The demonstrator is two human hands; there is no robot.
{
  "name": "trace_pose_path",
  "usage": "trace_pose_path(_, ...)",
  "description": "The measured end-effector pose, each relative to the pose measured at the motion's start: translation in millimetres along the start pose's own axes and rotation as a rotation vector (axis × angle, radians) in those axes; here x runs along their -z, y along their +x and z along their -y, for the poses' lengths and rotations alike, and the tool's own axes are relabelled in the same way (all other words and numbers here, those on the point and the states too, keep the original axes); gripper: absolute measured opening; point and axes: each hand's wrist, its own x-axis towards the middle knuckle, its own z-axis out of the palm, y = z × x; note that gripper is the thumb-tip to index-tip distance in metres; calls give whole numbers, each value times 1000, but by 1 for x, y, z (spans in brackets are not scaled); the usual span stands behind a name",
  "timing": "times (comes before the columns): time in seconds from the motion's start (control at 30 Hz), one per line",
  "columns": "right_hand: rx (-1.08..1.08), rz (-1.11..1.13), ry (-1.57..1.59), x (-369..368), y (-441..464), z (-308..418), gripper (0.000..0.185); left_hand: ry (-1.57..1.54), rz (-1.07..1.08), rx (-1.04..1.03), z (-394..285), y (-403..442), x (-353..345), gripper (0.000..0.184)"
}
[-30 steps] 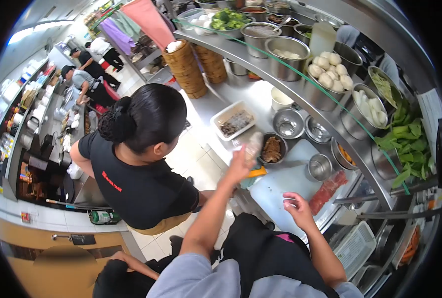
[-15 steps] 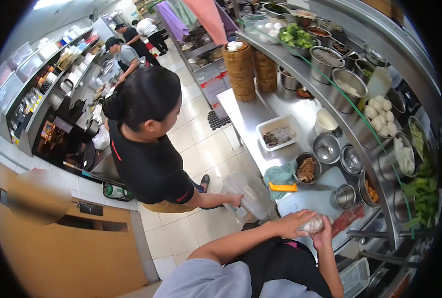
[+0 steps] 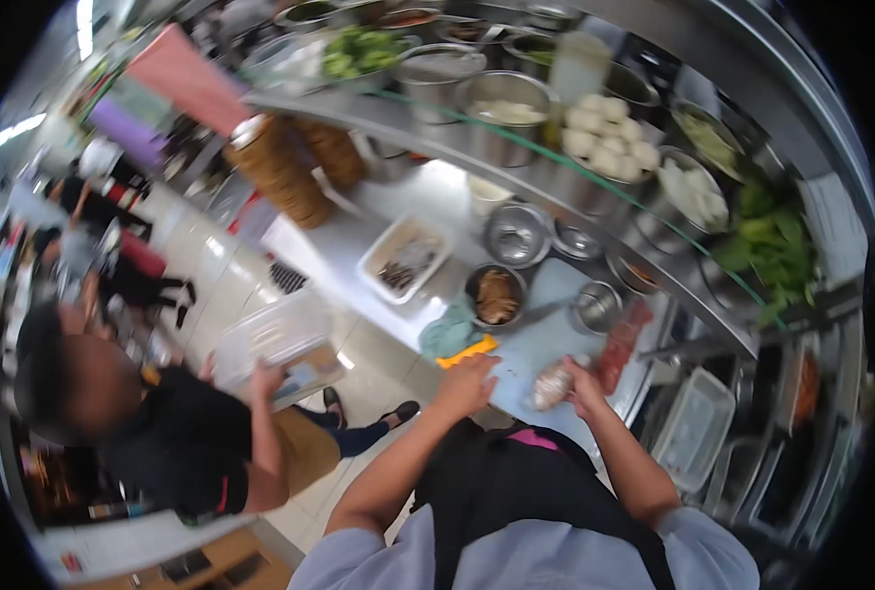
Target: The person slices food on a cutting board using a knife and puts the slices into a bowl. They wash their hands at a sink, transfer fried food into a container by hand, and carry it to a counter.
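Note:
My right hand grips one end of a pale, lumpy bundle that looks wrapped in clear plastic, over the light blue cutting board. Just right of it lies a long strip of raw red meat. My left hand is off the bundle, at the board's left edge, fingers loosely stretched. It is right beside a yellow handle, probably a knife's; whether they touch I cannot tell. A teal cloth sits behind the handle, with a bowl of brown cooked meat next to it.
A co-worker on the left carries a clear plastic container. Bamboo steamers and a white tub stand on the steel counter. An overhead shelf bears pots, white balls and greens.
My left hand has let go of the bundle and moved left to the yellow handle. My right hand keeps the bundle. The view has turned, and the co-worker now holds the container with both hands.

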Motion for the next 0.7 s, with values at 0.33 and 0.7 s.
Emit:
trace_pose_path(0.33,509,-496,-776,-15,53,-16,67,247,116,-51,45,48,-10,30)
trace_pose_path(0.7,323,-254,-61,-33,2,-17,81,168,261,121,34,29,13,43)
